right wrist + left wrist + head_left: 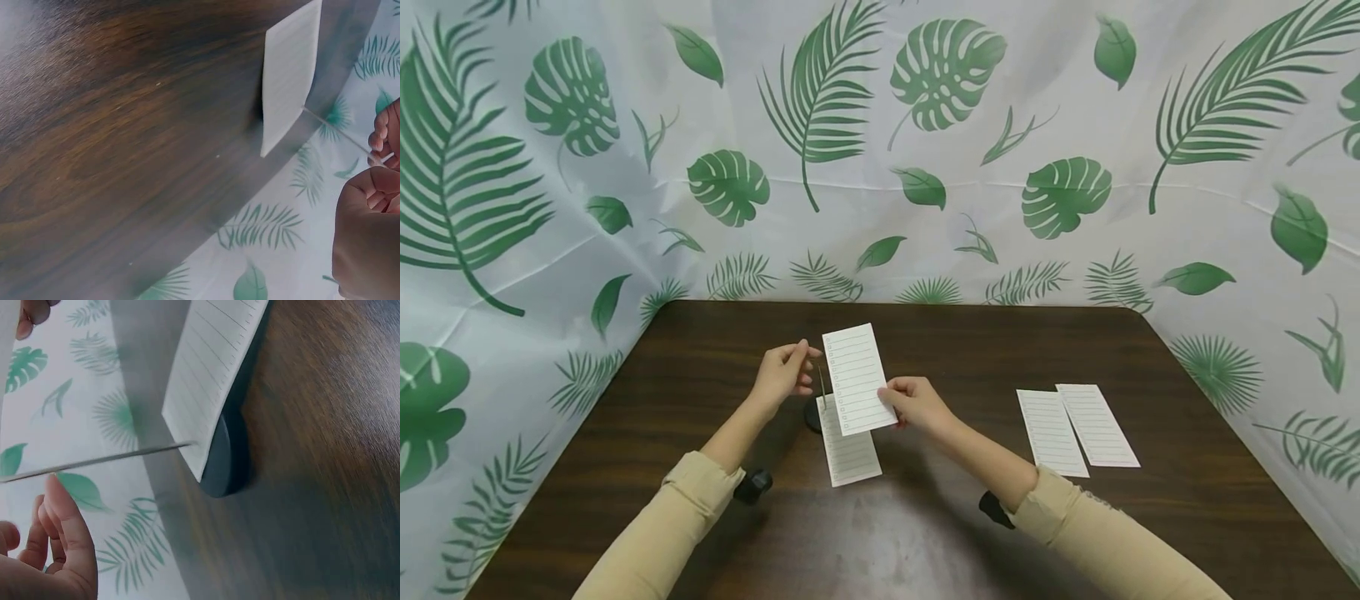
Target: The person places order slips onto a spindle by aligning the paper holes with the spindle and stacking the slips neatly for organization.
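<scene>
My right hand (917,404) pinches a lined checklist sheet (853,375) at its lower right edge, thumb on the front. Behind and below it, a second lined sheet (853,467) is pierced by the thin metal rod (125,456) of a spike paper holder with a round black base (228,456). Near the rod's upper end is my left hand (782,371), fingers loosely bent and apart. In the left wrist view its index fingertip lies at the rod; whether it touches is unclear. The right wrist view shows the pierced sheet's blank back (290,78).
Two more lined sheets, a left one (1052,429) and a right one (1097,425), lie side by side on the right of the dark wooden table (955,350). A leaf-patterned curtain (865,233) hangs behind the table. Black wrist straps show on both forearms.
</scene>
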{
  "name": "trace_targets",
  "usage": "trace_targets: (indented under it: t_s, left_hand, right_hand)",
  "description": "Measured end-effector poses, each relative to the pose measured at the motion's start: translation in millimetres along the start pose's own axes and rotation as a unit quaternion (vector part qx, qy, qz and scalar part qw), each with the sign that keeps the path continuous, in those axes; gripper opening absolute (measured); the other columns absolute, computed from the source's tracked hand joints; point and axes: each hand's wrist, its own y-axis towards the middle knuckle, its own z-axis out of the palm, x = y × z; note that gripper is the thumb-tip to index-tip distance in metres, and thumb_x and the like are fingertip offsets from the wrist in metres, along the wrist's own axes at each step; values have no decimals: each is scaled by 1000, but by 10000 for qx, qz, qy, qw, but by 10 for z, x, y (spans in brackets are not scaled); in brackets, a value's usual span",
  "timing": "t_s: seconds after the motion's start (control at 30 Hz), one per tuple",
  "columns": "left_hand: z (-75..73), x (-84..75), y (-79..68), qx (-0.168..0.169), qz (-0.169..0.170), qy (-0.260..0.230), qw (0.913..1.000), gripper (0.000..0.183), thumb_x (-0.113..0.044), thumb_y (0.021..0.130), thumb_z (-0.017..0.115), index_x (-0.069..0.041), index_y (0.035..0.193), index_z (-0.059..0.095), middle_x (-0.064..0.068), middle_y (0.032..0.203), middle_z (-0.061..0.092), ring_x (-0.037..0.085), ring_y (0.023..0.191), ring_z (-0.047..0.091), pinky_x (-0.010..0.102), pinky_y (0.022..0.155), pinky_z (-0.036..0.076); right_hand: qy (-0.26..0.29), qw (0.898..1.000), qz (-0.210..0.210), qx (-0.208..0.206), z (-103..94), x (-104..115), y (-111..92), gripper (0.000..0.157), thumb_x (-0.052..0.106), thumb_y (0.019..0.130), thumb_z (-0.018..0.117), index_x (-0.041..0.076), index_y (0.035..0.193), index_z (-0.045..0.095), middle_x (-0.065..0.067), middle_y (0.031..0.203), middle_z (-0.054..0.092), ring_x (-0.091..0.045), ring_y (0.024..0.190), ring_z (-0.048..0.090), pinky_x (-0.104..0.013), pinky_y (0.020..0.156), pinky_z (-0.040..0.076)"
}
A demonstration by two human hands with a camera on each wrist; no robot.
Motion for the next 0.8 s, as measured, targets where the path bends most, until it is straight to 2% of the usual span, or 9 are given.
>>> trace_targets:
  t_s: [0.17, 0.37, 0.57, 0.8]
  left_hand:
    - [17, -30, -28, -95, 109, -224, 9996, 45, -27, 103, 36, 11, 106, 58, 0, 75, 49, 8, 57, 50, 18, 49, 55]
    - [25, -62, -44, -147, 301, -354, 9988, 36, -25, 100, 46, 9, 99, 58, -1, 71, 50, 8, 57, 51, 18, 48, 54]
    - [45, -75, -58, -182, 432, -200, 9987, 26, -17, 93, 58, 9, 98, 59, -2, 71, 53, 7, 55, 53, 18, 47, 53]
    - [61, -82, -73, -409, 442, 162, 9981, 20, -13, 90, 63, 7, 90, 60, -1, 67, 52, 6, 51, 52, 20, 46, 54]
  right_hand:
    - [193, 9997, 43, 135, 87, 45, -20, 21, 8, 95, 49, -10, 93, 59, 4, 60, 55, -7, 47, 46, -19, 47, 40]
    - [209, 9997, 84, 97, 136, 79, -16, 21, 8, 95, 50, -9, 91, 60, 4, 58, 52, -8, 46, 45, -19, 47, 39]
    - [252, 9994, 165, 143, 168, 70, -17, 21, 9, 95, 49, -10, 93, 60, 3, 59, 53, -8, 46, 44, -18, 46, 39]
    - [277, 9994, 160, 125, 176, 61, -21, 21, 8, 95, 50, -10, 92, 60, 4, 60, 54, -7, 46, 44, -19, 46, 38]
